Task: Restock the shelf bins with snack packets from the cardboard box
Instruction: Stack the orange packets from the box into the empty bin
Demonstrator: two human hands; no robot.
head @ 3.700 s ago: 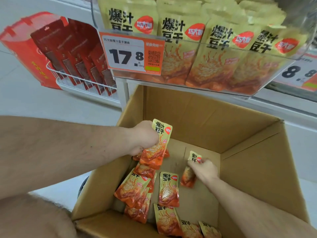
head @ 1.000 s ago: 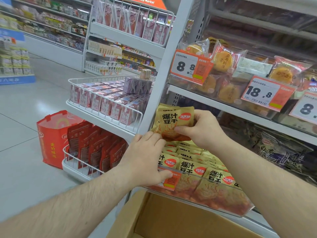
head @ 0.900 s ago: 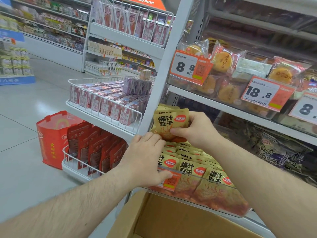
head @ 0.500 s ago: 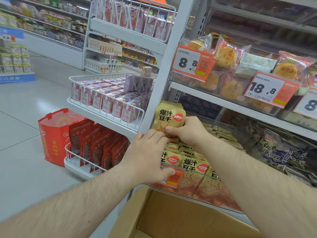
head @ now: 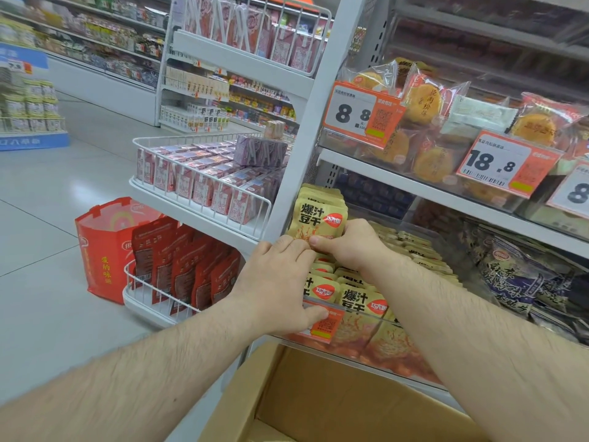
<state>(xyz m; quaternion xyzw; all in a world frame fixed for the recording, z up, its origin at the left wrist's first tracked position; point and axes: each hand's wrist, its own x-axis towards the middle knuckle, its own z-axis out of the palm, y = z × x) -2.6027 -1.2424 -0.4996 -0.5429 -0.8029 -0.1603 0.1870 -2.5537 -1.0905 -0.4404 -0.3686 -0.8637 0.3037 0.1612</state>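
Right hand (head: 345, 247) pinching the bottom edge of a stack of snack packets (head: 318, 218), standing tall at 12 o'clock from the grip, over the bin (head: 366, 317). Left hand (head: 280, 282) spread flat, holding the bin's front at 6 o'clock.

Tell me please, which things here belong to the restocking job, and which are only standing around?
Belong to the job:
yellow snack packets, held by right hand
clear shelf bin, with left hand on its front
cardboard box

Only standing around:
red bag
pastry packs
pink cartons
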